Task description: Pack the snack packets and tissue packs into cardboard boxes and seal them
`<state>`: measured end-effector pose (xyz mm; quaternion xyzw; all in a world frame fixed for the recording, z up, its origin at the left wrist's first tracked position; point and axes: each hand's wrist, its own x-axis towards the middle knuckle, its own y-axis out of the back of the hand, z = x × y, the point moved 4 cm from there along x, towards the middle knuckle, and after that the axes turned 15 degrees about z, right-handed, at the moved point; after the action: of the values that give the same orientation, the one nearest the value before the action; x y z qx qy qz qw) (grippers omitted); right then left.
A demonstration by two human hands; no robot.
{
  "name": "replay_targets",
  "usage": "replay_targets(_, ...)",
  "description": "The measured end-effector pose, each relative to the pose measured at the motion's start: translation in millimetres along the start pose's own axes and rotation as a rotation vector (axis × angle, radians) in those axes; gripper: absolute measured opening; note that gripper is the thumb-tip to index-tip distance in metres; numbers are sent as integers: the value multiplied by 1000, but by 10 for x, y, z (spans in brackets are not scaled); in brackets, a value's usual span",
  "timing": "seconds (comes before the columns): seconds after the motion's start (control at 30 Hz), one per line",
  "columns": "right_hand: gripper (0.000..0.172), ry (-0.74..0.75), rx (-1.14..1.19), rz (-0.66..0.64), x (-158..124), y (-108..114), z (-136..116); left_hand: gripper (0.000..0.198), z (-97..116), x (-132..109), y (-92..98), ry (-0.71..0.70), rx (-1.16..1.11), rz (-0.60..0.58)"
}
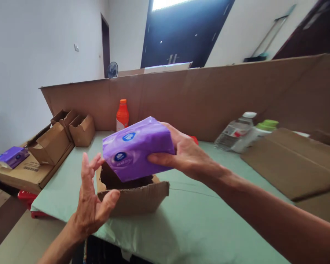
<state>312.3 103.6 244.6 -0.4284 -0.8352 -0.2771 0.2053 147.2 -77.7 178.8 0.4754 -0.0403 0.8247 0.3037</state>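
A purple tissue pack (pixel 137 146) with blue round logos is gripped at its right end by my right hand (pixel 181 152), thumb in front and fingers behind. The pack is tilted and hangs over an open cardboard box (pixel 137 201), hiding part of its mouth. My left hand (pixel 93 201) is spread, fingers up, at the left side of this box. Its fingertips are close to the pack's left end; whether they touch it I cannot tell. The box stands on a table with a pale green cover (pixel 195 223).
Several small cardboard boxes (pixel 82 130) stand at the left, with another purple tissue pack (pixel 12 157) beyond them. An orange bottle (pixel 122 115) stands behind. Clear and green-capped bottles (pixel 236 130) and a cardboard sheet (pixel 294 165) are at the right. A cardboard wall (pixel 198 95) borders the back.
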Motion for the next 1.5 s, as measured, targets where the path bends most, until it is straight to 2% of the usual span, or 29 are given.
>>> replay_targets(0.07, 78, 7, -65, 7, -60, 32, 64, 87, 6, -75, 62, -106, 129, -146)
replay_targets(0.17, 83, 9, -327, -72, -163, -1, 169, 55, 14, -187, 128, -262, 298, -293)
replay_targets(0.27, 71, 112, -646, -242, -235, -129, 157, 30, 10, -268, 149, -336, 392, -301)
replay_targets(0.37, 47, 214, -864, -451, -242, -356, 57, 23, 3, -317, 137, -384, 398, -263)
replay_targets(0.43, 34, 208, -941, -592, -222, -559, 13, 22, -10, -335, 124, -399, 382, -240)
replay_targets(0.5, 28, 182, -935, -703, -206, -788, 13, 22, -30, -345, 116, -400, 373, -223)
replay_targets(0.6, 31, 178, -864, -767, -214, -1100, 120, 23, -58, -350, 118, -394, 373, -217)
replay_targets(0.73, 37, 147, -727, -871, -325, -1336, 387, 23, -57, -313, 134, -404, 353, -261)
replay_targets(0.87, 31, 167, -628, -893, -399, -1406, 557, 17, -55, -207, 91, -373, 309, -462)
replay_targets(1.03, 31, 184, -585, -812, -416, -1505, 657, 9, -90, -67, -37, -336, 321, -690)
replay_targets(1.13, 23, 183, -590, -834, -394, -1424, 534, 9, -122, -51, -116, -349, 333, -760)
replay_targets(1.2, 23, 220, -506, -785, -277, -1205, 367, 13, -151, -70, -150, -342, 310, -785)
replay_targets(1.27, 25, 203, -426, -599, -9, -851, 305, 11, -187, -100, -168, -365, 300, -758)
replay_targets(1.3, 28, 173, -426, -481, 170, -655, 365, 8, -204, -116, -171, -401, 298, -716)
replay_targets(1.37, 32, 131, -553, -273, 547, -316, 687, 14, -240, -151, -172, -487, 304, -596)
replay_targets(1.4, 43, 140, -655, -257, 710, -220, 930, 18, -259, -169, -171, -527, 313, -530)
replay_targets(1.43, 67, 107, -759, -291, 846, -171, 1225, 21, -278, -185, -169, -558, 326, -471)
replay_targets(1.47, 90, 8, -850, -333, 951, -150, 1551, 25, -296, -200, -168, -578, 344, -425)
replay_targets(1.5, 105, -77, -900, -360, 1026, -159, 1854, 29, -312, -213, -169, -590, 365, -395)
